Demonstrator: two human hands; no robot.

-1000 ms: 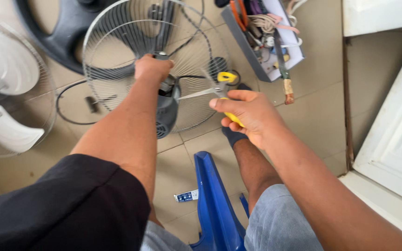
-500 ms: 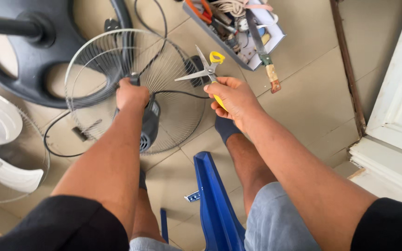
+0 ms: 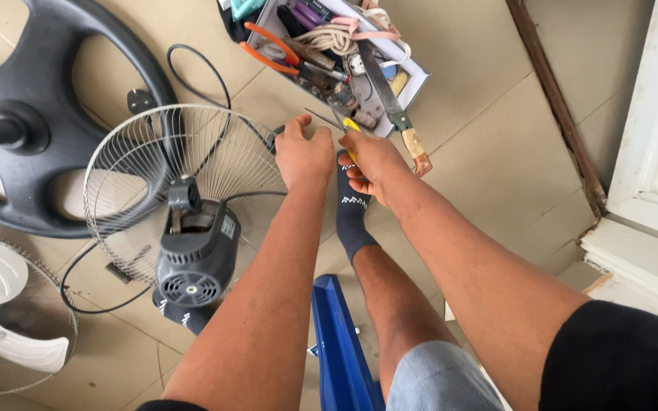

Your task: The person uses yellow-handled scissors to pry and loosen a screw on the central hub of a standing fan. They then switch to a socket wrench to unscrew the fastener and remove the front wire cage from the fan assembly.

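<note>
1. On the tiled floor, the fan (image 3: pixel 192 251) lies taken apart: its motor housing sits on the wire rear guard (image 3: pixel 154 167) with the shaft bare, so the blade is already off.
2. That white blade (image 3: pixel 1 335) rests in the other guard half at the lower left, well apart from the motor.
3. At the upper left, the round black base (image 3: pixel 78 99) lies near the guard, its pole running out of view.
4. A black cord (image 3: pixel 199 68) loops from the guard toward the tool box (image 3: pixel 413 76); it is not plugged into anything visible.
5. Judged from this layout, stripping down looks done, while any repair and all reassembly look left to do.
6. The left hand (image 3: pixel 304 156) is curled, fingers together, on the guard's upper right rim; whether it clamps the wire or only presses it cannot be told.
7. The right hand (image 3: pixel 375 164) is closed on a yellow-handled tool (image 3: pixel 350 125), probably scissors or snips, whose thin metal tip points toward the box.
8. The tool's blades are too small to tell if apart or together.
9. Both hands are just beside each other, above a socked foot (image 3: pixel 352 213).
10. The box holds orange-handled pliers (image 3: pixel 268 42), a coil of rope (image 3: pixel 333 38) and a wood-handled knife (image 3: pixel 394 106), none touched.
</note>
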